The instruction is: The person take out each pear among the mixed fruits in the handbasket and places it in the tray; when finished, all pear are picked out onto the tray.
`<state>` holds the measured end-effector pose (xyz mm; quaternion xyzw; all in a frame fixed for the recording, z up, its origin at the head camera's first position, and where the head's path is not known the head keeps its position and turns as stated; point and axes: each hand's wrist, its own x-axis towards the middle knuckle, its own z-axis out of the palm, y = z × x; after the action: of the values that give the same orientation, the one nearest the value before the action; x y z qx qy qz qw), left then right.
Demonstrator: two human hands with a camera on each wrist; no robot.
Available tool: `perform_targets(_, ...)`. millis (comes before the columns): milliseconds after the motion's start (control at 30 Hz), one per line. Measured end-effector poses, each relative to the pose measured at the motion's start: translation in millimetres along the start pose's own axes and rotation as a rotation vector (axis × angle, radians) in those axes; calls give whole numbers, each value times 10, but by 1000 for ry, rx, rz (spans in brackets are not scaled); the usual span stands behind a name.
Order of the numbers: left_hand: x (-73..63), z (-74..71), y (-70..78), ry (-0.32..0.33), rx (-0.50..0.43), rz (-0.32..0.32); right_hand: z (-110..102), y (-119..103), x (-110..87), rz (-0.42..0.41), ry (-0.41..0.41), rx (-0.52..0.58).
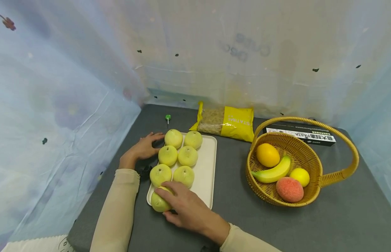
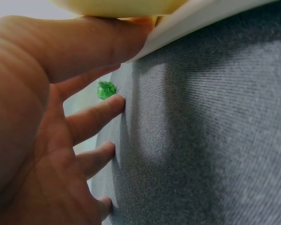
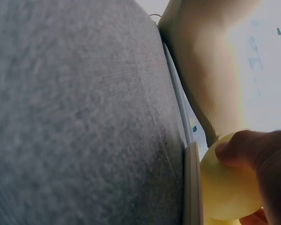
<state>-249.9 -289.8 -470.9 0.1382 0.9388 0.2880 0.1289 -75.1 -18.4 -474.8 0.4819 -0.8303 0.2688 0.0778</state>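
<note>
A white tray (image 1: pixel 206 168) bears several round yellow-green pears (image 1: pixel 187 156), set in two columns along its left side. At its near-left corner my right hand (image 1: pixel 190 208) holds one pear (image 1: pixel 157 202), thumb on one side and fingers on the other. The right wrist view shows that same pear (image 3: pixel 225 187) beside the tray wall (image 3: pixel 193 183). My left hand (image 1: pixel 144 146) rests at the tray's left edge, fingers spread with tips on the table. In the left wrist view its thumb (image 2: pixel 103 44) lies against the tray rim, just under a pear.
A wicker basket (image 1: pixel 252 178) with a tall handle stands at right, containing an orange (image 1: pixel 268 155), a banana (image 1: pixel 274 171), a lemon (image 1: pixel 300 177) and a peach (image 1: pixel 290 189). Behind are a yellow pasta bag (image 1: pixel 238 122), a black pasta box (image 1: pixel 318 137) and a green lollipop (image 1: pixel 168 117).
</note>
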Motion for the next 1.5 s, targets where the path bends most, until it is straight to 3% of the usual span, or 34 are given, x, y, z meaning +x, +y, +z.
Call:
perform_targets(433, 44, 15, 11, -3, -1, 0, 13, 5, -27, -7, 85, -192)
perform_targets(1000, 71, 8, 9, -11, -4, 22, 13, 19, -58, 55, 110, -190)
perform_targets(1267, 118, 7, 7, -37, -29, 30, -359, 126, -306, 116, 170, 98)
perform_targets(1400, 53, -60, -34, -42, -11, 3, -679, 268, -526, 164, 257, 138)
perform_targets(1500, -50, -188, -57, -23, 18, -10, -1019, 406, -703, 176, 353, 120)
